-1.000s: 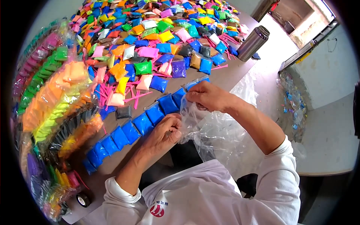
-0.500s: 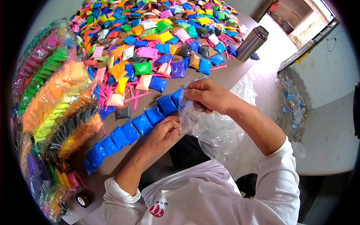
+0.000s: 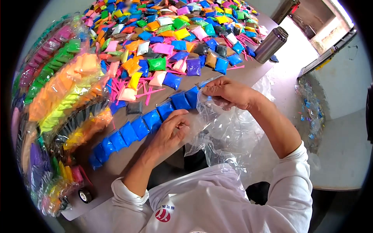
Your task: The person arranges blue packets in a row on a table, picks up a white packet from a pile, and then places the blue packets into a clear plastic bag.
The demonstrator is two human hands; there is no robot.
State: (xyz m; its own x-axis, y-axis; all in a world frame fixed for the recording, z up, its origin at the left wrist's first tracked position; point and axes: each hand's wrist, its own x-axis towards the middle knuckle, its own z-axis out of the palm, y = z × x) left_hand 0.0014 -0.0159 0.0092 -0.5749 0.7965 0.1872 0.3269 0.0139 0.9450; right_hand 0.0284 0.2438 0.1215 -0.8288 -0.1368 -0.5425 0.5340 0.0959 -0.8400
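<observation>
Blue packets (image 3: 140, 128) lie in a slanting, overlapping row along the table's near side. My right hand (image 3: 229, 93) pinches the edge of a clear plastic bag (image 3: 229, 130) at the row's upper right end, and the bag hangs down over the table edge. Beside the middle of the row, my left hand (image 3: 173, 130) is near the bag's left side with its fingers curled and a gap between thumb and fingers. The last blue packets, at the right, are partly behind the plastic and my right hand.
A large heap of coloured packets (image 3: 180, 34) covers the far table, with pink sticks (image 3: 145, 93) among them. Bagged rows of packets (image 3: 66, 89) stand at the left. A metal flask (image 3: 272, 44) is at the right edge, a tape roll (image 3: 85, 195) at lower left.
The view has shifted, so the table things appear further right. My left hand's fingers have parted from the bag and opened somewhat. My right hand still holds the bag's edge.
</observation>
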